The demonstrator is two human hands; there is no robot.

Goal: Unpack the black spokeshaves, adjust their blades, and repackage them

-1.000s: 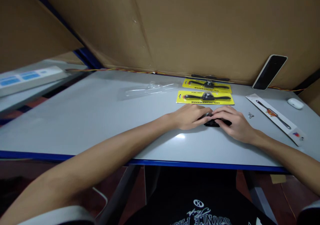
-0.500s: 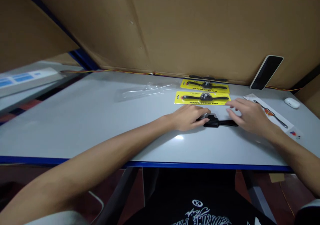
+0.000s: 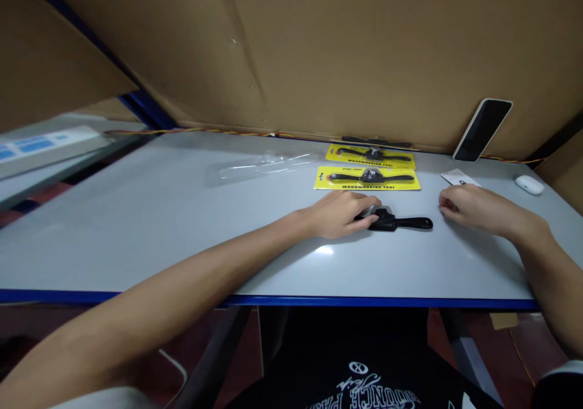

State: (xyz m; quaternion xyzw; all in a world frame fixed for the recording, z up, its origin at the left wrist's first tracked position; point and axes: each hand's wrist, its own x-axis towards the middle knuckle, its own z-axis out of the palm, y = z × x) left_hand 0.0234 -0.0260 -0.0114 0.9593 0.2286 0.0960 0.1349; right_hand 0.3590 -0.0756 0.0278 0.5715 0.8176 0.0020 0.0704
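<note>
On the grey table lies a black spokeshave, its right handle pointing right. My left hand has its thumb and fingers closed round the left part of the tool and hides its left handle. To the right of the tool, my right hand is raised slightly with its fingers curled together; anything between the fingertips is too small to make out. Beneath and behind that hand, part of a white printed card shows. Two yellow packages with black tools on them lie behind my left hand.
A clear plastic shell lies at the back middle. Against the brown back panel leans a phone, with a white earbud case to its right. Wires run along the table's rear edge. A white box rests on another surface at far left.
My right hand has moved right, away from the spokeshave's handle, and its fingers have curled closed. It now covers most of the card. My left hand stays on the tool.
</note>
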